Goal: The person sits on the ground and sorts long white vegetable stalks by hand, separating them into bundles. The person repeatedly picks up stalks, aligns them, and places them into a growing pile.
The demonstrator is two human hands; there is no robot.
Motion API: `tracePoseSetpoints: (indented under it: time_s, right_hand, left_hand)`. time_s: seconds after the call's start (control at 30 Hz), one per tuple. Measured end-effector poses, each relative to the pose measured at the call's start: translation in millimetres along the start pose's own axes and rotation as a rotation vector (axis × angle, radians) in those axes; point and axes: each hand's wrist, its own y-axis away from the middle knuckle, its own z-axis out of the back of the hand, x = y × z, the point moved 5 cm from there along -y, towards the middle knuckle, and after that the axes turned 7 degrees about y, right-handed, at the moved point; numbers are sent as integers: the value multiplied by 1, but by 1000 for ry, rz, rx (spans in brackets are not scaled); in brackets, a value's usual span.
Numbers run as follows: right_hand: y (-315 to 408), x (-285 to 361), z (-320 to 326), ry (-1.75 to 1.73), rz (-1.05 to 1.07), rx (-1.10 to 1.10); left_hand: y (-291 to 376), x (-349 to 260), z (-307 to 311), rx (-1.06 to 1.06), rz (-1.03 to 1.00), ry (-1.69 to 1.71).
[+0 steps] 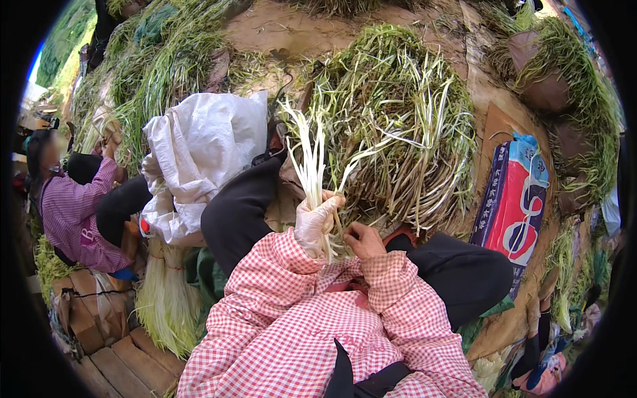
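My left hand (316,223), in a thin pale glove, is closed around a small bunch of white plant stalks (309,164) standing upright from its grip. Shorter ends of the bunch hang below the fist. Close to its right, my right hand (366,241) is bare, with the fingertips bent together near a thin brownish stalk that runs down beside the left fist; whether it pinches this stalk I cannot tell. Beyond both hands lies a large heap of green and brown stalks (398,134), with some pale ones on top.
A white woven sack (214,144) bulges left of my knee, with tied pale bundles (166,298) below it. On the right lies a red and blue printed sack (512,204). A co-worker in a checked top (79,214) sits at far left. More green heaps (164,79) surround the brown ground sheet (293,27).
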Motion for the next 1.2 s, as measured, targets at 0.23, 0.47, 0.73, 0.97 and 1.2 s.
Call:
tracePoseSetpoints:
  time_s: [0.23,0.47,0.73,0.97,1.2]
  right_hand:
    - [-1,9,55,-455,149,-452]
    - [-13,25,48,-625,205,-384]
    - [27,19,148,-1404,398,-738]
    - [25,21,131,-996,283,-739]
    - [3,62,74,-802,308,-333]
  left_hand:
    - [1,10,2,-48,59,-131]
    - [6,25,-4,-16,38,-112]
    - [-10,37,17,-48,116,-244]
    - [-12,-12,15,-51,-43,-209]
    - [7,15,-26,171,66,-153]
